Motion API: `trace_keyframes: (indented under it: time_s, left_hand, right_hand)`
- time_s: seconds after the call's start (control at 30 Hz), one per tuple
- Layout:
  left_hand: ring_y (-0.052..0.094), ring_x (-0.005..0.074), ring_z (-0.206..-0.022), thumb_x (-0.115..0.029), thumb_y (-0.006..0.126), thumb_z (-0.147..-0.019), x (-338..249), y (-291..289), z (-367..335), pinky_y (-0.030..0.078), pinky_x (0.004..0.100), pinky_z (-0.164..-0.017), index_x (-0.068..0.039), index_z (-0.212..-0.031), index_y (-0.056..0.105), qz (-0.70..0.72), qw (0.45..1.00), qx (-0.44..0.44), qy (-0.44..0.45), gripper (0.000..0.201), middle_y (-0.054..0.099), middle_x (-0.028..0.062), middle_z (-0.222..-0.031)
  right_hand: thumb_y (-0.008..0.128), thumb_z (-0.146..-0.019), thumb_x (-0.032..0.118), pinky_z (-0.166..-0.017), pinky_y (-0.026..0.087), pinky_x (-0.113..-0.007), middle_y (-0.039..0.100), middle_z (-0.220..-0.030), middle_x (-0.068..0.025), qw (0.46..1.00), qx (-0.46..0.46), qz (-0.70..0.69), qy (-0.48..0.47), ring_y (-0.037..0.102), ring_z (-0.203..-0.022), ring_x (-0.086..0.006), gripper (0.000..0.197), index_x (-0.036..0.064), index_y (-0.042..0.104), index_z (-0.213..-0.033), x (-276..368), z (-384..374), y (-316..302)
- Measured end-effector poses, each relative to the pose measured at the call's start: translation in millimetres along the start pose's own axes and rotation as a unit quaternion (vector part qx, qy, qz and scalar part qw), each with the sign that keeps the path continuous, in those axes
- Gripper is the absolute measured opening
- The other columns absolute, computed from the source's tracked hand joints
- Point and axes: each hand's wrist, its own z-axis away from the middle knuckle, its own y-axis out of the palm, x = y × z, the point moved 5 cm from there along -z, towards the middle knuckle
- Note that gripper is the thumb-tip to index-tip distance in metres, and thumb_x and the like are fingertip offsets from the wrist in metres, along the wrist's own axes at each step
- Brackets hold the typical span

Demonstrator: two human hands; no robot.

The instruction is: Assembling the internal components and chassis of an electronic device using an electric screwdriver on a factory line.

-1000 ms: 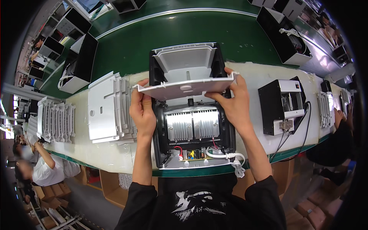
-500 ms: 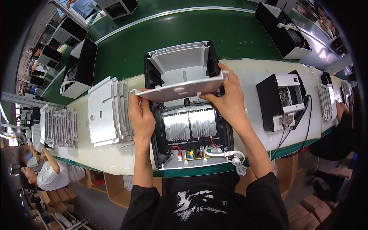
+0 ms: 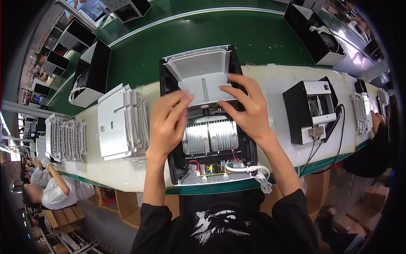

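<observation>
In front of me on the bench stands a black-sided appliance housing (image 3: pixel 250 157), open at the top. Its far part is a light-grey hollow (image 3: pixel 196 65); the near part holds ribbed silver heat sinks (image 3: pixel 210 137), red wires and a small circuit board (image 3: pixel 215 169). My left hand (image 3: pixel 166 122), slightly blurred, hovers over the housing's left side with fingers apart and nothing in them. Over its right side my right hand (image 3: pixel 250 108) is likewise open, fingers spread and bent. The light-grey panel is no longer clearly visible as a separate piece. A white coiled power cord (image 3: pixel 263 180) hangs at the near right corner.
Light-grey moulded panels (image 3: pixel 114 127) stand stacked on the left, with a row of ribbed white parts (image 3: pixel 65 139) beyond. To the right sits a black-and-white device (image 3: pixel 311 110) with cables. Further appliance housings (image 3: pixel 91 76) rest on the green surface (image 3: pixel 144 46). Other people work at both sides.
Both hands have let go of the grey panel, which has gone down from above the housing. My fingers have spread, and the left hand has shifted right, over the housing.
</observation>
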Motion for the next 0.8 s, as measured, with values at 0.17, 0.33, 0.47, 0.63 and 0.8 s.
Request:
trace_keyframes:
  time_s: [0.17,0.33,0.47,0.63,0.8]
  left_hand:
    - [0.061,0.0259,-0.087,0.005,0.055,-0.074,2,17,-10,0.047,0.0356,-0.077,-0.009,-0.104,0.066,0.037,0.991,0.117,-0.057,0.035,0.067,0.007,-0.093]
    - [0.062,0.0262,-0.087,0.008,0.053,-0.075,6,28,-7,0.047,0.034,-0.079,-0.012,-0.106,0.067,0.041,0.98,0.167,-0.096,0.04,0.067,0.0078,-0.094]
    - [0.061,0.0271,-0.091,0.005,0.054,-0.076,0,30,-5,0.046,0.0353,-0.083,-0.009,-0.103,0.067,0.069,0.974,0.193,-0.098,0.032,0.066,0.0079,-0.094]
    - [0.052,0.0287,-0.111,0.003,0.054,-0.076,9,-1,13,0.035,0.0378,-0.1,-0.005,-0.105,0.062,0.091,0.978,0.003,-0.19,0.031,0.058,0.0113,-0.114]
    - [0.036,0.0256,-0.13,0.006,0.051,-0.07,9,-4,74,0.025,0.0333,-0.108,-0.002,-0.136,0.038,0.294,0.869,-0.044,-0.396,0.067,0.038,0.015,-0.14]
  right_hand:
    - [0.074,-0.068,0.006,-0.078,0.044,-0.033,0.066,-0.084,-0.0049,0.997,0.062,-0.01,0.043,0.058,-0.092,-0.0214,0.011,0.0038,0.067,-0.076,-9,-1,8]
    - [0.071,-0.069,0.007,-0.078,0.043,-0.033,0.066,-0.083,-0.0036,0.993,0.11,0.046,0.019,0.058,-0.085,-0.0221,0.007,0.0035,0.067,-0.074,-6,-6,9]
    - [0.072,-0.07,0.005,-0.079,0.045,-0.032,0.066,-0.091,-0.0065,0.997,0.073,0.003,0.005,0.059,-0.084,-0.0227,0.009,0.0028,0.067,-0.077,-3,4,-1]
    - [0.068,-0.077,0.001,-0.077,0.048,-0.026,0.064,-0.095,-0.0111,0.989,-0.126,0.002,0.074,0.06,-0.088,-0.0184,0.023,-0.0012,0.063,-0.1,6,31,-92]
    - [0.064,-0.087,0.018,-0.066,0.047,-0.023,0.064,-0.085,-0.0066,0.874,-0.335,0.204,0.287,0.056,-0.071,-0.0085,0.032,-0.0023,0.06,-0.111,-108,74,-250]
